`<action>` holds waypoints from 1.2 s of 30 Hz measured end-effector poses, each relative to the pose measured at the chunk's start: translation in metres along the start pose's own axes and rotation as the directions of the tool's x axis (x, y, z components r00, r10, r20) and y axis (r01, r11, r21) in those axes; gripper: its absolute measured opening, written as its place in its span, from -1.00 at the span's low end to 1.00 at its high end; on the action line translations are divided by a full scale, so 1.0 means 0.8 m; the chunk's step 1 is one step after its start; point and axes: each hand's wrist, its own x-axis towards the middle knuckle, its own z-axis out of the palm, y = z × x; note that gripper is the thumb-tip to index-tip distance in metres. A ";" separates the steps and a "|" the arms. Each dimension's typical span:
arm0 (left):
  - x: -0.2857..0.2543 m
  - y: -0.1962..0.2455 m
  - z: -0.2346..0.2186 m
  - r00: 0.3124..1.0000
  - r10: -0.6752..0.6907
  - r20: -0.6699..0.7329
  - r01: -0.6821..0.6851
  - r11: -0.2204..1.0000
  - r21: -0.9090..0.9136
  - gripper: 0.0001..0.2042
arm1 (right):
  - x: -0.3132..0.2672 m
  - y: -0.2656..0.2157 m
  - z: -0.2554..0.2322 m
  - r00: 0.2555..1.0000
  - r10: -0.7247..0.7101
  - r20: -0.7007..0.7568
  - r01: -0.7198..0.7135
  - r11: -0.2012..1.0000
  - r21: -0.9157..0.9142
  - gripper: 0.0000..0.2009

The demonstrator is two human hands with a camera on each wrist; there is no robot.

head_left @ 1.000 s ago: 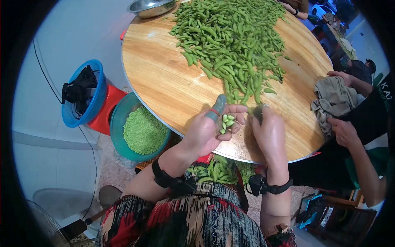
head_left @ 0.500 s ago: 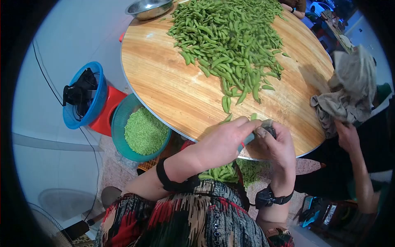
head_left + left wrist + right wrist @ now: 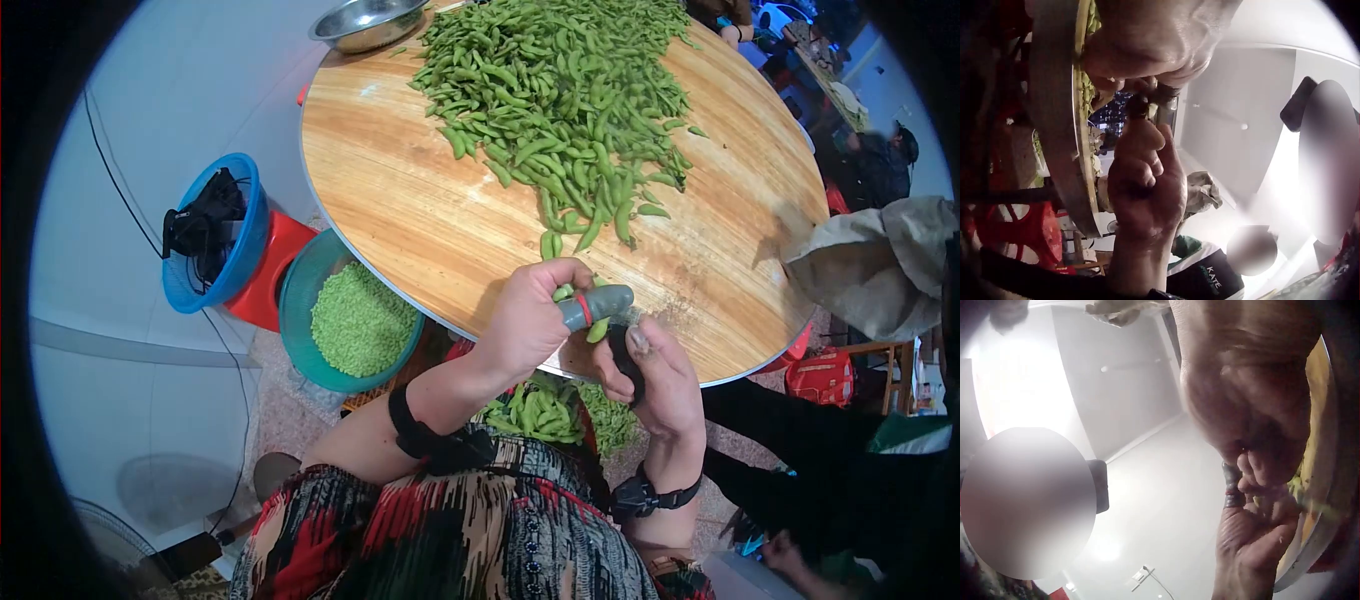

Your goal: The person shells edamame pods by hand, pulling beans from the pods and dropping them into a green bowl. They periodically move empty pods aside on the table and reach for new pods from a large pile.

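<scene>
Head view: the left hand [image 3: 530, 315] is pinching green edamame pods [image 3: 598, 331] between its grey-sleeved thumb and curled fingers, over the wooden counter [image 3: 400, 200]; the right hand [image 3: 670, 390] is sitting just beside them, fingers bent, any grip unclear. Left wrist view: the right fingers are lying curled. Right wrist view: both hands are overlapping, largely hiding the pods.

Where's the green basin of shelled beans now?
Head view: the green basin is on the person's left, just outside the round tabletop, right of the blue basin.
</scene>
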 end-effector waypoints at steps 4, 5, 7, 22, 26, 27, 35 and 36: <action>0.002 -0.013 -0.002 0.998 0.036 -0.060 -0.031 0.995 0.096 -0.91 | 0.001 0.001 -0.003 0.999 0.032 -0.016 -0.032 0.999 -0.010 -0.76; 0.003 -0.018 -0.003 0.995 0.070 -0.073 -0.055 0.982 0.182 -0.90 | 0.001 0.002 -0.004 0.998 0.052 -0.040 -0.053 0.998 -0.030 -0.79; -0.006 -0.008 0.012 0.990 0.105 -0.097 -0.079 0.965 0.249 -0.91 | 0.001 0.001 -0.004 0.995 0.079 -0.053 -0.079 0.997 0.014 -0.82; 0.017 0.010 0.021 0.997 -0.061 0.045 0.050 0.978 0.202 -0.84 | 0.018 0.009 -0.015 0.945 -0.289 -0.152 0.170 0.832 -0.529 -0.85; 0.036 -0.009 0.008 0.985 0.172 0.007 -0.143 0.802 0.580 -0.78 | 0.025 -0.004 -0.028 0.936 -0.295 -0.194 0.071 0.695 -0.715 -0.85; 0.038 -0.009 0.005 0.991 0.131 0.039 -0.131 0.821 0.556 -0.77 | 0.027 -0.007 -0.033 0.958 -0.202 -0.206 0.045 0.810 -0.585 -0.86; 0.048 -0.012 -0.006 0.973 -0.055 0.222 0.083 0.989 -0.121 -0.76 | 0.034 -0.026 -0.044 0.982 0.171 -0.079 -0.164 0.983 0.086 -0.85; 0.048 -0.009 -0.011 0.967 -0.097 0.235 0.137 0.978 -0.158 -0.75 | 0.034 -0.026 -0.043 0.986 0.148 -0.071 -0.140 0.984 0.111 -0.85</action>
